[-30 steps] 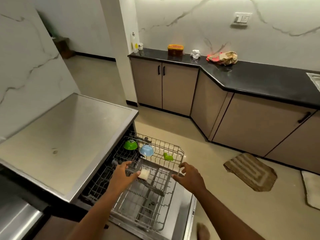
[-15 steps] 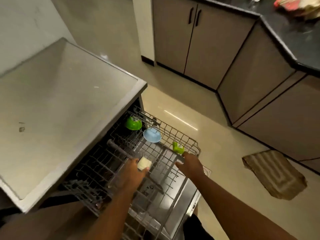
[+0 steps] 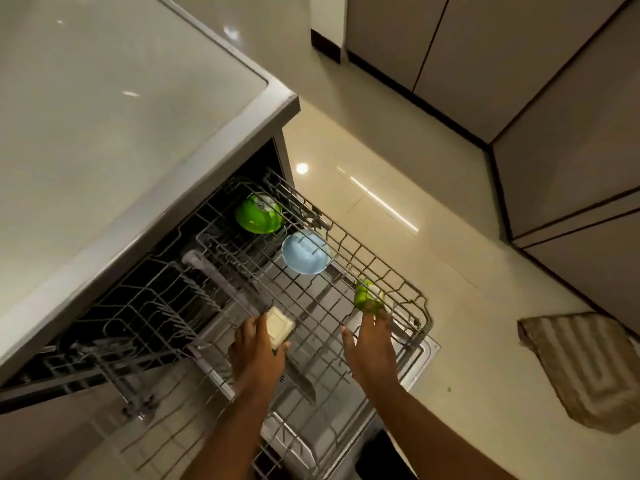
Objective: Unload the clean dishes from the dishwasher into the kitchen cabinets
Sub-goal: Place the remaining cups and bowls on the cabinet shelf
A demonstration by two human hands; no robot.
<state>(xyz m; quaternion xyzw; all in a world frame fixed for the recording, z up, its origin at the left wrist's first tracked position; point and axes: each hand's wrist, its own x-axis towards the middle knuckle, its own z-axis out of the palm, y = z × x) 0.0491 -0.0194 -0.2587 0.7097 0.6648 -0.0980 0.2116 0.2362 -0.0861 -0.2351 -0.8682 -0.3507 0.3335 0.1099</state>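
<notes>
The dishwasher's upper wire rack (image 3: 398, 289) is pulled out over the open door (image 3: 424, 351). In it a green bowl (image 3: 258, 214) and a light blue bowl (image 3: 304, 251) stand on edge at the back. A small green cup (image 3: 365, 295) sits near the rack's right rim. My left hand (image 3: 256, 351) grips a cream square dish (image 3: 278, 326) in the middle of the rack, thumb on its near edge. My right hand (image 3: 370, 344) reaches over the rack with straight fingers, the tips touching the green cup.
A steel worktop (image 3: 121, 98) covers the dishwasher on the left. Beige base cabinets (image 3: 571, 133) run along the right and back. A striped floor mat (image 3: 588, 368) lies on the tiled floor at the right.
My view has tilted down and moved closer to the rack. My right hand has left the rack's front rim and reached the green cup. My left hand stays on the cream dish.
</notes>
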